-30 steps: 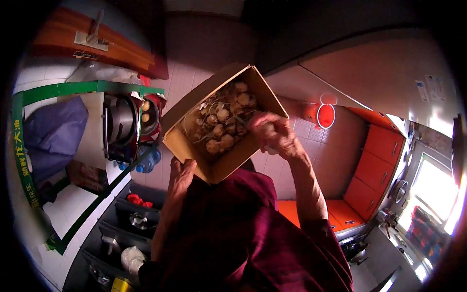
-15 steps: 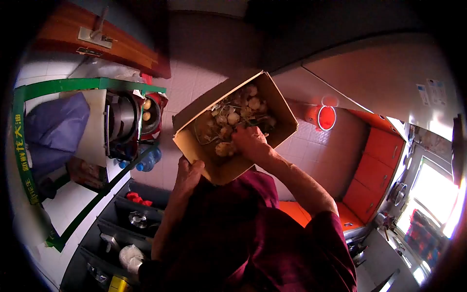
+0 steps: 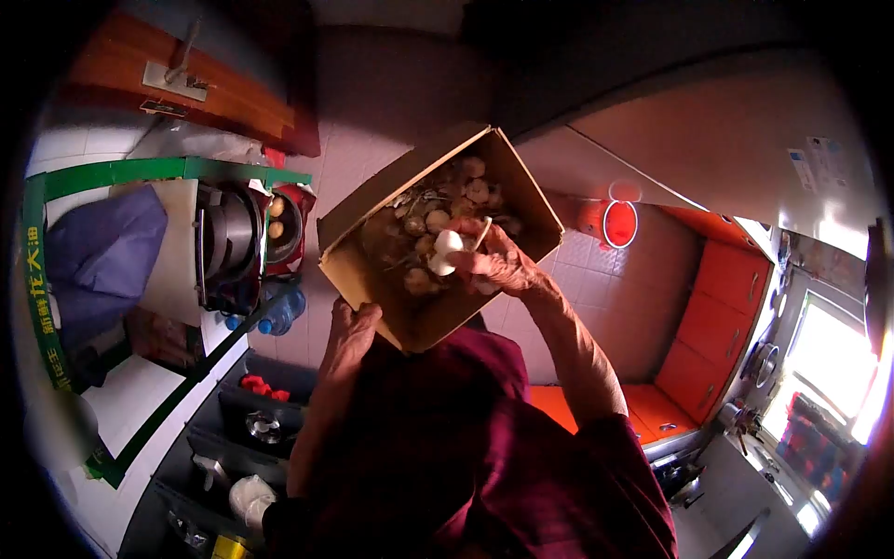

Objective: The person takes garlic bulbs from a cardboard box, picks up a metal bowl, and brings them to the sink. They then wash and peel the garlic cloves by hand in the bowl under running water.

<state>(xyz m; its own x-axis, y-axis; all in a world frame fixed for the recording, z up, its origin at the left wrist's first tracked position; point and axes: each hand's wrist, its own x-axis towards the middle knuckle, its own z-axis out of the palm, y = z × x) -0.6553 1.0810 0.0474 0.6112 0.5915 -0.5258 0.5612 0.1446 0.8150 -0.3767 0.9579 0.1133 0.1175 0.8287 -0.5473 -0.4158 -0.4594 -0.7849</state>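
A cardboard box (image 3: pixel 349 270) is tilted in front of my body, with several garlic bulbs (image 3: pixel 438 220) and loose dry skins inside. My left hand (image 3: pixel 352 328) grips the box at its near left corner, thumb on the outer wall and the other fingers hidden beneath. Over the box's near right part, my right hand (image 3: pixel 503 263) is closed on a white garlic bulb (image 3: pixel 449 250). Its stem points up between the fingers. The rest of the garlic lies behind and below this hand.
Left, a green-framed rack (image 3: pixel 168 170) holds pots (image 3: pixel 223 238) and a blue cloth (image 3: pixel 107 252). Water bottles (image 3: pixel 284 312) stand beside it. Dark shelf bins (image 3: pixel 223 456) are at lower left. A red bucket (image 3: pixel 618 224) and orange cabinets (image 3: pixel 712 317) are on the right.
My right hand has come up from among the garlic with a white bulb in its fingers. The box and my left hand have shifted slightly left in view.
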